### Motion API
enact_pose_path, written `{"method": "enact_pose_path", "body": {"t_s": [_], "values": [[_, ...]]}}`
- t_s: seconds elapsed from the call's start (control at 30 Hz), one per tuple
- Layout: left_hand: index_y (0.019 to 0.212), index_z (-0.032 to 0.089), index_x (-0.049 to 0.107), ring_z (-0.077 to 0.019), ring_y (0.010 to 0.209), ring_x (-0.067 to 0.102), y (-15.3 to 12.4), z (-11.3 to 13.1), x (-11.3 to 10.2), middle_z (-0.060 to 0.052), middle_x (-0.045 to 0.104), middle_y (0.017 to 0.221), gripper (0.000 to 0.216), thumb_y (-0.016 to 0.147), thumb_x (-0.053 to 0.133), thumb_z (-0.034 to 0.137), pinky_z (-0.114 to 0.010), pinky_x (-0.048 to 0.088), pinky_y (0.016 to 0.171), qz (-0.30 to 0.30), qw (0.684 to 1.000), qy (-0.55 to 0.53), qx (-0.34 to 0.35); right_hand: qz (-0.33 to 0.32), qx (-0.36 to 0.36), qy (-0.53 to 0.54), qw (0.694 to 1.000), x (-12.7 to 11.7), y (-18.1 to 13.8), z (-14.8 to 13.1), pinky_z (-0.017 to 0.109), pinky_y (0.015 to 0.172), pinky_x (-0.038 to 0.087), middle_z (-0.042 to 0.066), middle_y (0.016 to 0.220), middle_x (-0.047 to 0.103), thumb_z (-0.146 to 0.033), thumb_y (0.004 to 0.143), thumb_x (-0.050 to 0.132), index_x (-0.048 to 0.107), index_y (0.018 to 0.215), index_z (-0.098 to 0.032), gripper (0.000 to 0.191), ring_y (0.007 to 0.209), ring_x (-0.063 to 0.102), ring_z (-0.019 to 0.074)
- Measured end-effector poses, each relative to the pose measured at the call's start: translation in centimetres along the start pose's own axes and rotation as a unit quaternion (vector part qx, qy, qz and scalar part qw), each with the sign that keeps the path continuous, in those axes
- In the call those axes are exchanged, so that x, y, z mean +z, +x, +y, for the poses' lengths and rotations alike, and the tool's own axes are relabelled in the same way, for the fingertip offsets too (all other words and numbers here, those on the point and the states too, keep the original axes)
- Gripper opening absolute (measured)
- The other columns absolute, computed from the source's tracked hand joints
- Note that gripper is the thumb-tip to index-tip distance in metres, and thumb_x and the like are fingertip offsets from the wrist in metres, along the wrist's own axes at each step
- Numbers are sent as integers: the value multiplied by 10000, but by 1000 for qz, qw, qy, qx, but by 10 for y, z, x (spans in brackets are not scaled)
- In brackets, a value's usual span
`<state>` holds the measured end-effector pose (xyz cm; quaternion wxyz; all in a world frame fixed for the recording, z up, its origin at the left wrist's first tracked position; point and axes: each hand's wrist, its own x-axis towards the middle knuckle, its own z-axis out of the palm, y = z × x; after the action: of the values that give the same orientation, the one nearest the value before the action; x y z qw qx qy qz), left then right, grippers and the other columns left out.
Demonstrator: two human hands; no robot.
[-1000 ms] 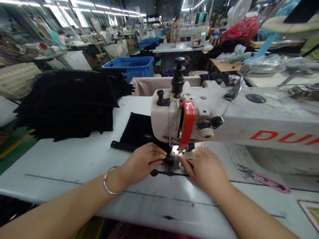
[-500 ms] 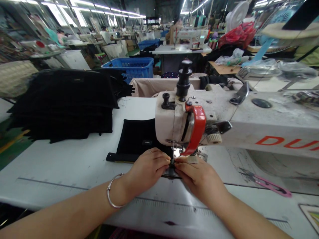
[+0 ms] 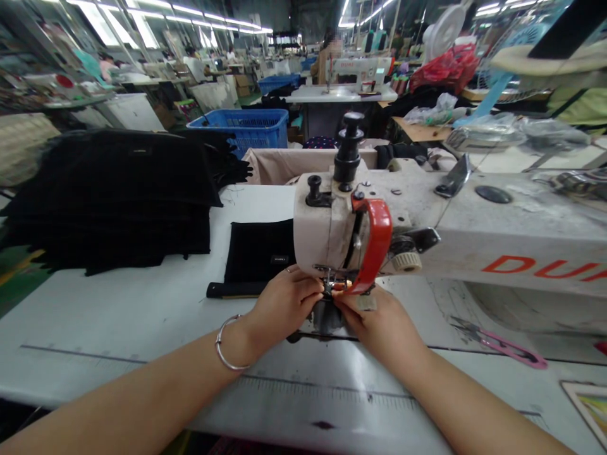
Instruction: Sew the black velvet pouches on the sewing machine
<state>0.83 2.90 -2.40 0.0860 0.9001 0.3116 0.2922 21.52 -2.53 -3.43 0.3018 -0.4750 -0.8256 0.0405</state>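
Observation:
A flat black fabric piece point(image 3: 256, 253) with a small label and a folded strip along its near edge lies on the table, running under the head of the sewing machine point(image 3: 315, 221). My left hand point(image 3: 287, 302), a bracelet on its wrist, pinches the near edge of that piece just left of the presser foot point(image 3: 328, 285). On the other side of the foot, my right hand point(image 3: 382, 316) has its fingers closed at the same edge, beneath the red guard point(image 3: 379, 243). My fingertips hide most of the fabric there.
A tall stack of black fabric pieces point(image 3: 114, 196) stands at the left of the white table point(image 3: 165, 297). Pink-handled thread snips point(image 3: 502, 344) lie to the right. Behind the machine are a blue basket point(image 3: 258, 126) and a beige cloth-lined bin point(image 3: 279, 165).
Both hands have shifted slightly away from me, up to the presser foot. The near edge of the black fabric piece has moved forward with them, uncovering more metal plate.

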Motion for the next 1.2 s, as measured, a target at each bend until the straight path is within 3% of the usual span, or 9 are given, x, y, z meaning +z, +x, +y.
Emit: {"method": "enact_pose_path", "body": {"t_s": [0.57, 0.87, 1.07, 1.2], "values": [[869, 204, 695, -217, 937, 649, -1, -1, 6, -29, 721, 944, 71, 853, 686, 135, -356, 528, 862, 24, 999, 16, -18, -7, 23, -18, 1000, 4, 1, 0, 319, 694, 458, 91, 875, 655, -164, 947, 540, 698, 911, -179, 163, 804, 572, 232], [870, 206, 691, -220, 939, 653, -1, -2, 4, -27, 722, 959, 63, 853, 689, 146, -358, 531, 853, 9, 999, 13, -28, -9, 28, -1, 1000, 5, 3, 0, 317, 748, 465, 87, 977, 669, -148, 940, 548, 698, 956, -199, 160, 871, 581, 226], [872, 212, 708, -231, 965, 661, -2, -5, 7, -28, 733, 965, 63, 845, 697, 157, -367, 531, 881, -1, 999, 19, -45, -13, 37, 16, 999, 8, 3, 1, 329, 757, 464, 97, 959, 660, -141, 930, 539, 698, 930, -191, 167, 887, 574, 235], [886, 216, 721, -240, 905, 681, -5, -7, 8, -35, 741, 945, 83, 843, 686, 154, -371, 554, 821, 6, 999, 16, -43, -14, 48, 13, 999, 6, 4, -5, 306, 780, 461, 76, 934, 661, -123, 916, 548, 675, 883, -189, 147, 899, 580, 218]]}}
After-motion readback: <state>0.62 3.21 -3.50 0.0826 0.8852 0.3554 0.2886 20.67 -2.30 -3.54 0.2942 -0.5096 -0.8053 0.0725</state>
